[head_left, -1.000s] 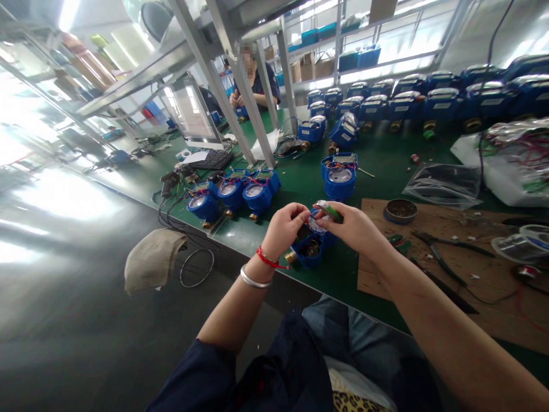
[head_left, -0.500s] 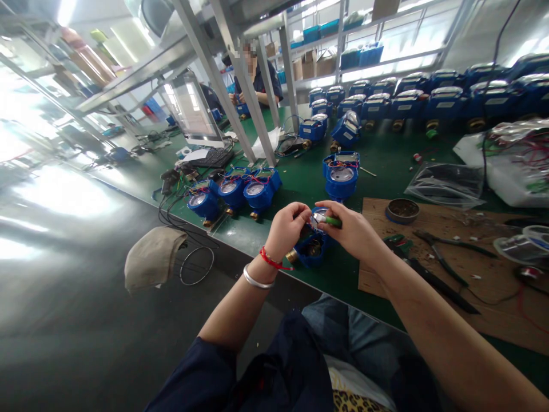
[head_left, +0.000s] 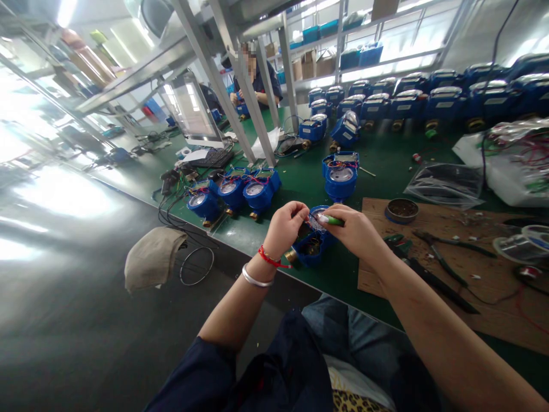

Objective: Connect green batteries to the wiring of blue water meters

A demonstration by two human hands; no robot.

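Observation:
Below my hands, a blue water meter point(head_left: 309, 249) lies on the bench near its front edge, its housing open and a brass fitting pointing left. My left hand point(head_left: 286, 228) is closed in a pinch above the meter's dial, on what looks like a thin wire. In my right hand point(head_left: 358, 232) is a small tool with a green-and-white handle point(head_left: 331, 220), its tip pointing left over the dial towards my left fingertips. The fingers partly cover the dial. Just beyond stands another open blue meter point(head_left: 341, 176) with thin wires showing.
Three open meters point(head_left: 231, 191) stand to the left, near a keyboard point(head_left: 214, 157) and monitor point(head_left: 193, 109). Cardboard point(head_left: 377, 274) at right bears pliers point(head_left: 446, 260) and a round tin point(head_left: 402, 210). Rows of meters point(head_left: 407, 103) line the back. A co-worker point(head_left: 261, 80) sits across the bench.
The tool in my right hand has shifted slightly right, away from my left fingertips, uncovering more of the dial. My left hand has moved slightly left; the meter stays in place.

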